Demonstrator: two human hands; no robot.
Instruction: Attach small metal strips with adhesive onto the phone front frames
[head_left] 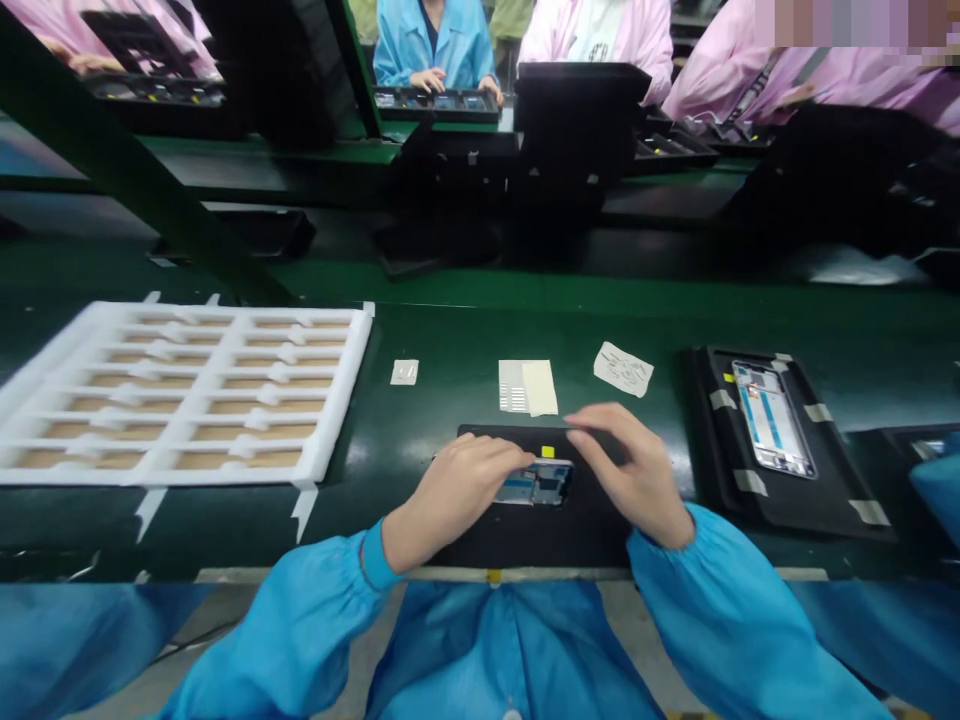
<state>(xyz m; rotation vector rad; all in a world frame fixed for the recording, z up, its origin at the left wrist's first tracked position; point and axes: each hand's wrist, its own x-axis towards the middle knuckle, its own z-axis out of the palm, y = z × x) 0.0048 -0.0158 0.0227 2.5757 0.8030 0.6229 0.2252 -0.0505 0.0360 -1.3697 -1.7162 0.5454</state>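
A phone mid-frame with its inner parts exposed lies on a black mat in front of me. My left hand covers its left end, fingers laid over it and holding it in place. To the right and slightly above, my right hand is off the frame, thumb and index fingertip brought close in a pinch. Whatever sits between those fingertips, if anything, is too small to see. A yellow tab shows at the frame's upper edge. Just beyond the mat lies a sheet of small white strips with a cream backing.
At left stands a white foam tray with slots. A small label piece and a marked paper scrap lie behind the mat. Another phone frame rests on a taped black tray at right. Co-workers sit across the line.
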